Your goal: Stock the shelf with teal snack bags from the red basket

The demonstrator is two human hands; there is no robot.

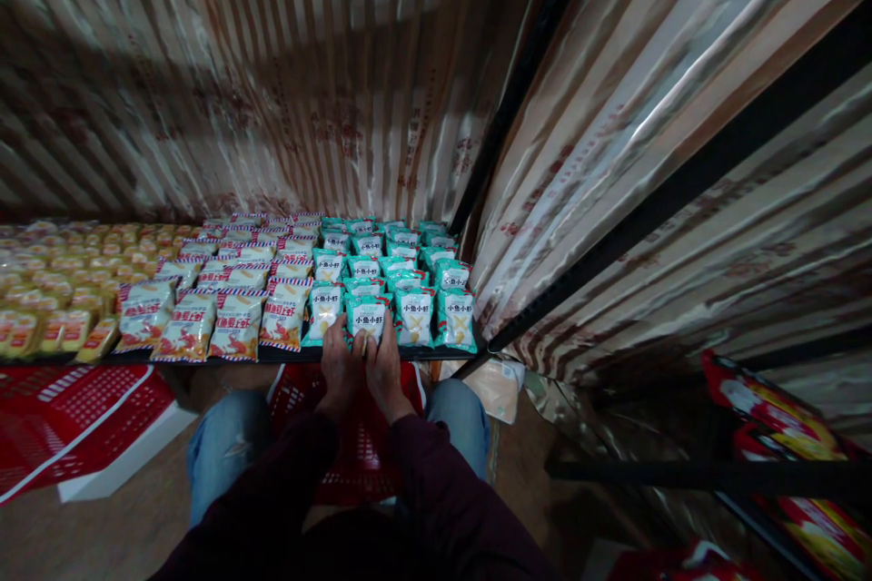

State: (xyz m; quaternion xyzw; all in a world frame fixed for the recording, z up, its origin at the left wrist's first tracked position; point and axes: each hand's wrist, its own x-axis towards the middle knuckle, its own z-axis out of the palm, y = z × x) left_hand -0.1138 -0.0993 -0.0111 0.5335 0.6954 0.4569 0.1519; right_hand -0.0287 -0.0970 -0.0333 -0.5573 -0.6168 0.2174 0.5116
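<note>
Between both hands, a teal-and-white snack bag [369,316] stands in the front row on the shelf [272,354]. My left hand [341,363] grips its lower left edge. On the other side, my right hand [383,369] has its fingers closed along the bag's right edge, thumbs close together at the bottom. Matching teal bags [415,313] fill several rows behind and beside it. To the left are white snack bags with striped edges [236,322], also in rows.
Small yellow packages [64,327] cover the shelf's left part. A red basket [368,449] sits below between my knees, another red basket [88,422] at left. Black metal posts [586,263] and wrinkled printed sheeting [327,91] border the shelf. Red-and-yellow packages [783,408] are at lower right.
</note>
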